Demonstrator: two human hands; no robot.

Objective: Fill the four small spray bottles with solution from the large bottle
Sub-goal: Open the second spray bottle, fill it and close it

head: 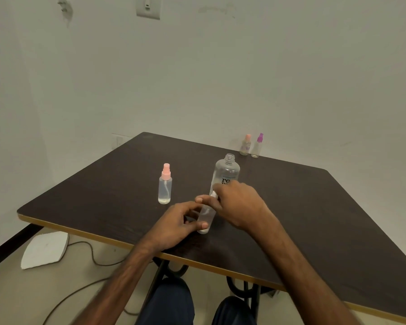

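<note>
Small clear plastic spray bottle [205,219] stands upright on the dark wood-grain desk [314,219] near its front edge, between both hands; the left hand [181,222] is curled around the body of this bottle, thumb low at the base and forefinger near the shoulder, steadying it; the right hand [238,202] is closed on the white pump top [213,195] at the neck; whether the top is being screwed on or off cannot be determined, and the fill level behind the fingers is not legible. Just behind the right hand stands the large clear bottle with black lettering [226,173], uncapped and upright. To the left, apart from the hands, a second small clear bottle with a pale pink pump top [165,185] stands capped and appears to hold liquid. At the far edge, two further small bottles stand side by side: one with a peach top [245,145], one with a purple top [256,146]; contents unclear. Judged step: cap handling on the held bottle. If uncapping, the next move calls for setting the top aside and pouring slowly from the large bottle into the narrow neck; if capping, for setting this bottle aside.
</note>
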